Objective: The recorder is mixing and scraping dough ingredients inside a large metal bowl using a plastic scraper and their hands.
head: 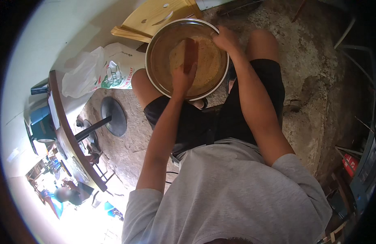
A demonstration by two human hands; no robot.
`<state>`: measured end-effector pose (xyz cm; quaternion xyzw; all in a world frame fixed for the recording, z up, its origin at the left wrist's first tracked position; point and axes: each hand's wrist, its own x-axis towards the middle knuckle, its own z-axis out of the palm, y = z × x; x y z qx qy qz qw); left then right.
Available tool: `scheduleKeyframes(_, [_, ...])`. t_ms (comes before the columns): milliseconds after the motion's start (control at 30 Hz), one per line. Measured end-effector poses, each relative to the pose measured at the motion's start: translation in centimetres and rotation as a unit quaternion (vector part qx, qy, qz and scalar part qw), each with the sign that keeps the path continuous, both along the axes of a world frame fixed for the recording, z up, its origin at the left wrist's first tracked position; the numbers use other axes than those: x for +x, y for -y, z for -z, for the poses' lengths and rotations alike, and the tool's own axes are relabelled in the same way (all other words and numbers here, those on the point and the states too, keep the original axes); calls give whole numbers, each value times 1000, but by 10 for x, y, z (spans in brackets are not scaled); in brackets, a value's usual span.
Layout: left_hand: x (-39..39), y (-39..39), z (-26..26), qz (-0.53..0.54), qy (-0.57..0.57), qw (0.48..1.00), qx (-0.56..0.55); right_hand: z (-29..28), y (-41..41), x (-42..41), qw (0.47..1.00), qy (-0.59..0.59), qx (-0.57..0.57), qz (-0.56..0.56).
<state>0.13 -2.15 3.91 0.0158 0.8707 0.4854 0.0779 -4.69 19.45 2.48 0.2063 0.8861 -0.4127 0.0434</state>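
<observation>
A round metal basin [149, 71] with a pale rim sits between the knees, tilted towards me. Tan, powdery or crumbly material [207, 65] covers part of its bottom. Inside the basin, my left hand [184, 77] grips the lower end of a flat reddish-brown block [191, 52], which lies over the tan material. Whether the block is wood cannot be told. My right hand [227, 39] holds the basin's upper right rim, with the thumb over the inner edge.
A yellow wooden panel [157, 18] with cut-out shapes stands beyond the basin. At the left are a printed wheat flour sack [116, 68], a table [75, 146] and a round black pedestal base [114, 116]. Another person [73, 192] is further off. The floor [310, 76] is rough.
</observation>
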Motion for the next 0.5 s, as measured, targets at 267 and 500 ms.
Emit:
scheduleKeyframes(267, [-16,20,13,82,0,979,-186,4,-1,-3,999,-26,-7,19])
scheduleKeyframes(500, [8,-9,-2,31,7,999,21,7,-6,-2,999,-49,8,10])
